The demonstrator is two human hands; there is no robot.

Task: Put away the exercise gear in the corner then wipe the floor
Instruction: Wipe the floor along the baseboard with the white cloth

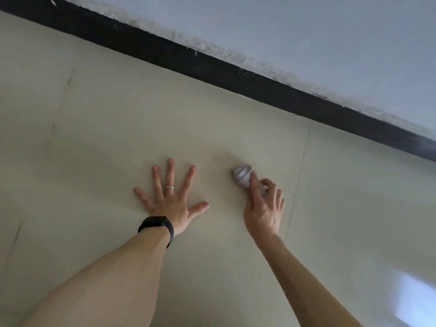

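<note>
Head view: the left hand (171,205), a black wristband (157,223) at its wrist and a ring (170,186) on one finger, lies flat on the pale tiled floor (94,138) with fingers spread, its grip released. To its right and apart from it, the right hand (264,208) has its grip closed round a crumpled white cloth (241,175), which touches the floor near a black skirting (212,64) under a grey wall (306,31).
</note>
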